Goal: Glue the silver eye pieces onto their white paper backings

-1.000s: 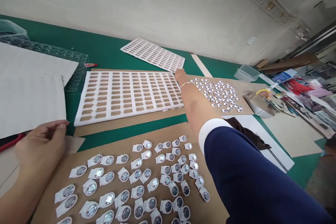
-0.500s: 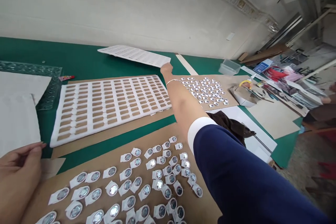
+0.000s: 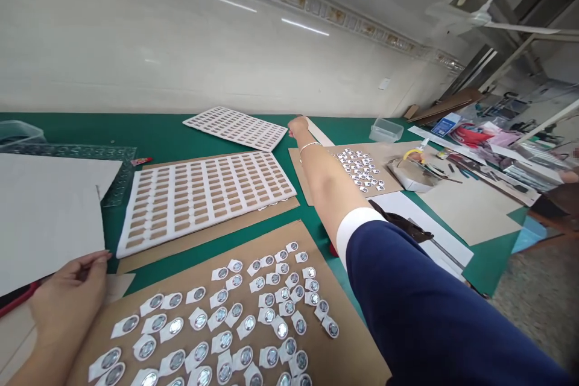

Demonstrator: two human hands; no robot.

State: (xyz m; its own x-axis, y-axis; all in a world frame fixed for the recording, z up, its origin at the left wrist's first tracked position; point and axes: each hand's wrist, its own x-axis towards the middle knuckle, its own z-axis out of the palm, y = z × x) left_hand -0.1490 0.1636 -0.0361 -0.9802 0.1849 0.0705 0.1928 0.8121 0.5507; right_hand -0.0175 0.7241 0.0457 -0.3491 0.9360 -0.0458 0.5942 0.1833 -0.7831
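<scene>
My left hand (image 3: pixel 75 292) pinches the lower right corner of a large white sheet (image 3: pixel 49 217) at the left. My right hand (image 3: pixel 298 126) is stretched far forward, beside the right corner of a white grid panel (image 3: pixel 237 128) that lies at the back of the green table; its fingers are curled and what they hold, if anything, is hidden. A larger white grid frame (image 3: pixel 205 196) rests on cardboard in the middle. In front lies a brown board (image 3: pixel 294 232) with many white tabs bearing shiny round discs (image 3: pixel 221 341).
Another cardboard (image 3: pixel 307 184) with small disc pieces is past my right forearm. Beyond it are a clear plastic box (image 3: pixel 386 130), a box with yellow-handled scissors (image 3: pixel 414 154), dark cloth (image 3: pixel 402 226), papers and tools. A wall (image 3: pixel 181 60) bounds the table's back.
The smaller grid panel, tilted up at my right hand before, now lies lower on the table, slightly left of the hand. The view has shifted, and the white sheet shows more.
</scene>
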